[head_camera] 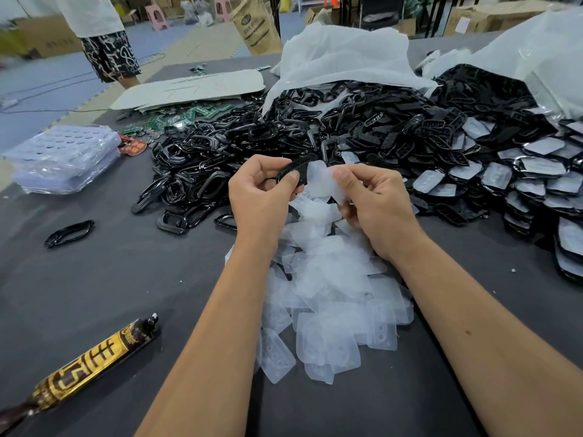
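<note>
Clear pad (321,181) meeting black frame (291,171), both held above the table (110,279).
The left hand (258,193) pinches the frame at its rim, and the right hand (375,203) pinches the pad by one edge, so that pad and frame touch. The frame appears light and stiff, best gripped at the rim. The pad appears thin, limp and probably slippery, best held near its border. A pile of pads (331,294) lies below and a heap of frames (252,146) beyond.
</note>
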### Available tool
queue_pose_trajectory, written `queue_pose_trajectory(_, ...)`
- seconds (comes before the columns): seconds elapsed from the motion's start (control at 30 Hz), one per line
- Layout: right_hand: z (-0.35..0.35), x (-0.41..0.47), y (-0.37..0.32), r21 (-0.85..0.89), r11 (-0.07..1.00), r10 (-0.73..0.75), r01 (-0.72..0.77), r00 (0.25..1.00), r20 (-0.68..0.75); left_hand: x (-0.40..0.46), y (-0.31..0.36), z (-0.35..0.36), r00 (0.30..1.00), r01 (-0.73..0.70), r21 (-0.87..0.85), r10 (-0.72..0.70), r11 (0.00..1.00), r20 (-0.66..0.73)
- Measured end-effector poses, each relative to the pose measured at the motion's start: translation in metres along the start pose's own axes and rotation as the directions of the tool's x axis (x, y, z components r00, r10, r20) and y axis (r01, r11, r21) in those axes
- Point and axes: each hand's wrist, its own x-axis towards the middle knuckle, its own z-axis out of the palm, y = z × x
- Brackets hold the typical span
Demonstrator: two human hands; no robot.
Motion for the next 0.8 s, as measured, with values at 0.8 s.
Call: queue_pose_trajectory(0.8,-0.0015,0.0002,-0.0048,0.096,0.995,0.019,-0.021,1.0,0.023,-0.0023,-0.0015,0.001,0.998,-0.006,0.075,0.001,0.997,0.061)
